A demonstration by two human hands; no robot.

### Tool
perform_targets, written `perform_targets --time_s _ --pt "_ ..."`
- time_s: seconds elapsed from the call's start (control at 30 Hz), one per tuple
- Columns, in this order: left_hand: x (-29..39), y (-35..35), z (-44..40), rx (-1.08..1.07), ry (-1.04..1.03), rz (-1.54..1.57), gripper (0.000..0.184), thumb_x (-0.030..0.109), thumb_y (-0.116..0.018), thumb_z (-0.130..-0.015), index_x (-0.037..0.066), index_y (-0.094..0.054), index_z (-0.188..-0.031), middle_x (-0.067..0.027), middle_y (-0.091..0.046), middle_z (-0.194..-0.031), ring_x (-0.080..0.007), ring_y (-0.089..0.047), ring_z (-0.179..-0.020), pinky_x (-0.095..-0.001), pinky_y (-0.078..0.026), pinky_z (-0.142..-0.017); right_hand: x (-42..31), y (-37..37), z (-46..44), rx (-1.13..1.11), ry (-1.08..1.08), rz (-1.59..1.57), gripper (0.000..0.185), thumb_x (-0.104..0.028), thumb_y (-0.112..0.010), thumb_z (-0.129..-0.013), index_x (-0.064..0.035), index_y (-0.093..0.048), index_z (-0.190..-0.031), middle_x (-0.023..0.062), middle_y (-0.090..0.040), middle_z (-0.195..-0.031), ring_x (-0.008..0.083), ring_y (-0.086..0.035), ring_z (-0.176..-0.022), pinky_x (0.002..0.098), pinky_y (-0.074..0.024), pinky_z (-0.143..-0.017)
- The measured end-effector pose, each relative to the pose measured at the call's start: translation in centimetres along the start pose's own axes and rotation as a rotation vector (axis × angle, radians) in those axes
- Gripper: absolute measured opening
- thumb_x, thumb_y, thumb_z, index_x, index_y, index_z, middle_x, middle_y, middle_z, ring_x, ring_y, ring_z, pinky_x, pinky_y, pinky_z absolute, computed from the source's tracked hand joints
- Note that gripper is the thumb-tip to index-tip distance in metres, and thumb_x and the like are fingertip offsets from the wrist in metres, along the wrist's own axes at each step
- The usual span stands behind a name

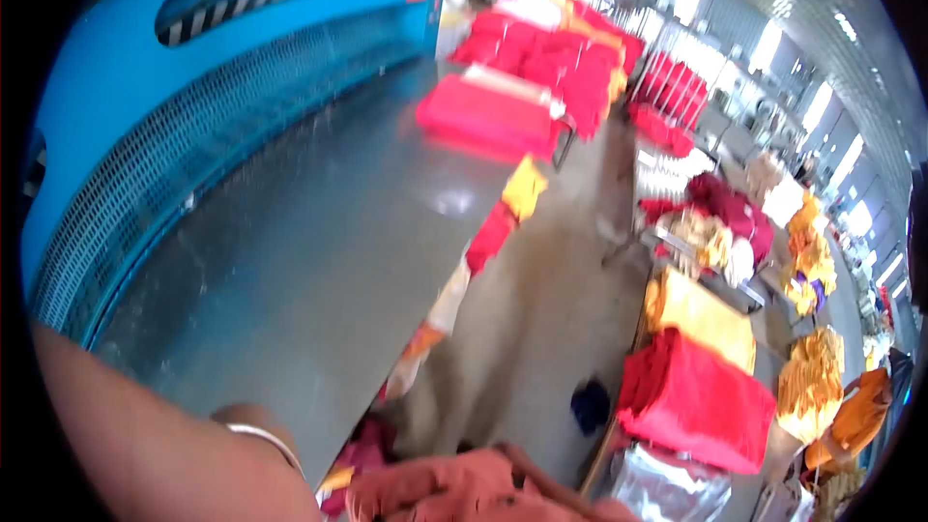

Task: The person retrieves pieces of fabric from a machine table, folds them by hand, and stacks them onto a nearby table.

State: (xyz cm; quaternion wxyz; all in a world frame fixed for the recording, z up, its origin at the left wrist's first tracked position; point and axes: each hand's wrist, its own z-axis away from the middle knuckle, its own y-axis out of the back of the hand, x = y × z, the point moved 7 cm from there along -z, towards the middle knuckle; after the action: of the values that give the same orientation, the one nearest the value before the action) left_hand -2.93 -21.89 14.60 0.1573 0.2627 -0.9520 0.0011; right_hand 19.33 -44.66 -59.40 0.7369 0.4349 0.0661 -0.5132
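Note:
A bare arm crosses the lower left corner, with a pale bangle at its wrist. Just past the bangle, a small part of my left hand point(259, 418) shows low over the grey, shiny surface point(290, 261); its fingers are hidden, and no held object can be made out. I cannot see my right hand. Coral cloth point(435, 488) with dark marks fills the bottom centre. Along the grey surface's right edge runs a narrow line of joined cloth pieces point(491, 237) in yellow, red and cream.
A blue machine point(106, 87) with mesh panels stands at the left. Red folded cloth point(493, 116) lies at the far end. Right of the floor strip, a table bears red point(691, 401) and yellow point(706, 314) stacks and a clear plastic-wrapped bundle point(667, 488). A person in orange point(855, 416) is at the far right.

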Motion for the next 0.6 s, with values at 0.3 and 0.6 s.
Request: perform_targets --time_s 0.3,0.6 --pt "-1.0 0.1 -1.6 -0.066 0.086 -0.06 0.035 0.036 -0.037 -0.092 0.017 -0.038 -0.121 -0.0032 -0.045 -0.115 -0.0184 -0.044 -0.099 -0.0396 -0.042 -0.082 -5.4 3.7 1.4 0.18 -0.053 -0.058 0.031 -0.031 -0.055 -0.077 -0.0045 -0.064 -0.092 0.0176 -0.063 -0.088 0.0345 -0.061 -0.08 0.0399 -0.0471 -0.072" --pt "-1.3 -4.8 -2.8 -0.321 0.109 0.259 0.027 0.028 -0.039 -0.092 0.013 -0.042 -0.115 -0.0056 -0.045 -0.11 -0.0189 -0.045 -0.096 -0.0368 -0.039 -0.085 -1.4 3.6 2.5 0.217 -0.115 -0.161 0.028 -0.027 -0.056 -0.075 -0.0039 -0.066 -0.087 0.0169 -0.065 -0.08 0.0322 -0.062 -0.073 0.0392 -0.0484 -0.067"
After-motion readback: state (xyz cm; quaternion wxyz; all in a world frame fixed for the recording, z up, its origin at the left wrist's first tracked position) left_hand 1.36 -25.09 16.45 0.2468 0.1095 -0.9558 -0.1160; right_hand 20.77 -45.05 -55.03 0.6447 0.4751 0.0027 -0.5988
